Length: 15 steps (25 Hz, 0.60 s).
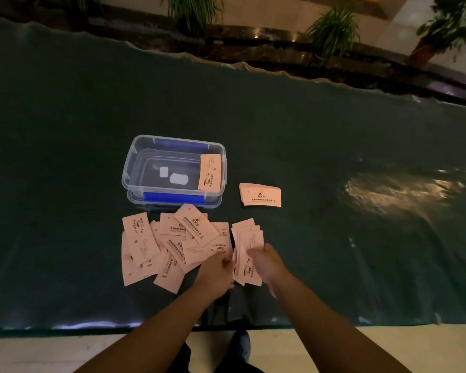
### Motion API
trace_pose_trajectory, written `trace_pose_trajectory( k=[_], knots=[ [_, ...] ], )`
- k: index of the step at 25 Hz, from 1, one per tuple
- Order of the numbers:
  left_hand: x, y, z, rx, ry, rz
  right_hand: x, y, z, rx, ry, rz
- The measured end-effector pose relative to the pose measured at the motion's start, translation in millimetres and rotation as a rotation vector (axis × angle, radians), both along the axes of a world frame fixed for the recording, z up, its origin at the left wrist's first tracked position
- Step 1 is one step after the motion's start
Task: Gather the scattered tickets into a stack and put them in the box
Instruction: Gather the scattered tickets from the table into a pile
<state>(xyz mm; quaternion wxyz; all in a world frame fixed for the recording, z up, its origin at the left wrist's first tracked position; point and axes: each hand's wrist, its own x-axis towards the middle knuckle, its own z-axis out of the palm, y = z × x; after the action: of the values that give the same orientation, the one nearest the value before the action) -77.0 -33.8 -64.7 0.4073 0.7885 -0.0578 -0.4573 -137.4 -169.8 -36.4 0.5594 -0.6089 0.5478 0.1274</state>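
Pale pink tickets lie scattered in an overlapping heap [170, 243] on the dark green table cover, just in front of a clear plastic box [128, 168] with blue clips. One ticket [210, 171] leans inside the box against its right wall. A neat stack of tickets [260, 195] rests to the right of the box. My right hand [267, 262] holds a fanned bundle of tickets [249, 240] upright on the table. My left hand [217, 275] touches the right edge of the heap, its fingers pinching at a ticket next to the bundle.
The green cover [65, 157] spans the whole table; its near edge runs along a pale floor [51, 351]. Potted plants [334, 28] and a dark ledge stand beyond the far edge. A bright light reflection [393, 189] lies on the cover at right.
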Motion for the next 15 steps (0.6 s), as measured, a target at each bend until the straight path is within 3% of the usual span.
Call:
trace_pose_trajectory(
  k=[4, 9, 11, 15],
  knots=[
    [13.7, 8.4, 4.8, 0.094, -0.179, -0.170, 9.1, 2.1, 2.1, 0.014, -0.055, -0.043],
    [27.8, 27.1, 15.1, 0.176, -0.207, -0.090, 35.6, 5.8, 10.0, -0.021, -0.083, 0.144],
    [27.6, 38.5, 13.7, 0.147, -0.096, 0.041, 50.6, 4.7, 12.1, -0.035, -0.093, 0.261],
    [23.2, 54.5, 17.4, 0.015, 0.412, 0.484, 82.9, 4.3, 8.7, -0.087, -0.085, 0.530]
  ],
)
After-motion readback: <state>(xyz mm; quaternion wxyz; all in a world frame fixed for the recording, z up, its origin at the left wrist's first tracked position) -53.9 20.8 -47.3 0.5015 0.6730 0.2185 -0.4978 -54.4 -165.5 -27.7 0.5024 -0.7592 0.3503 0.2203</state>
